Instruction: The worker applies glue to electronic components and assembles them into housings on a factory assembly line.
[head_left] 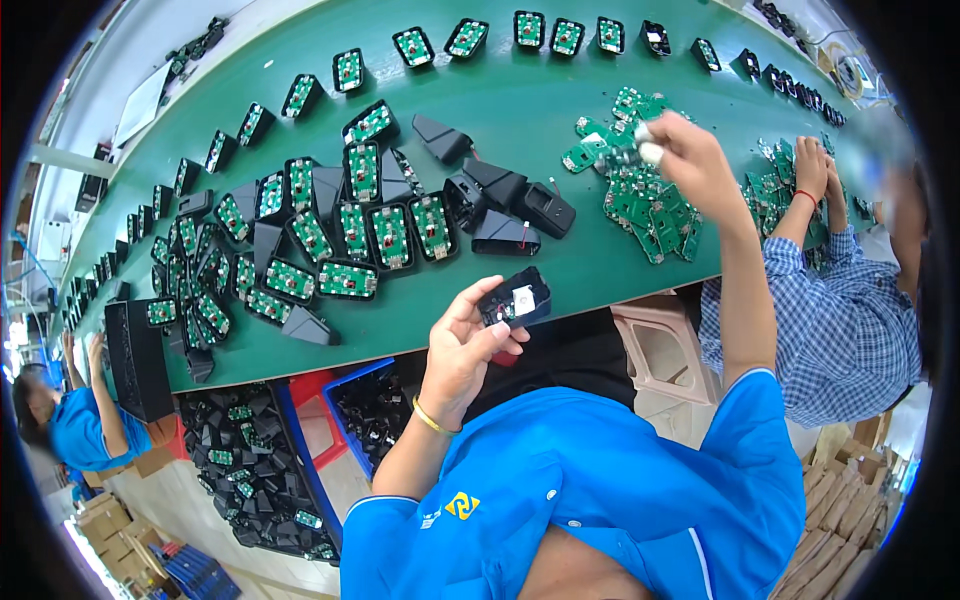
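Your left hand (462, 345) grips a black casing (516, 299); your right hand (688, 165), fingers curled, hovers by green circuit boards (650, 215), its grip unclear.

At upper right, blur leaves unclear whether the right hand (695, 165) grips a board (622, 158); at centre, the left hand (463, 338) hides part of the case (522, 301).

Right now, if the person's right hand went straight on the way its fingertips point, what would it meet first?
The right hand would probably meet the pile of green circuit boards first, since it points leftward over them; its height above the boards is unclear.
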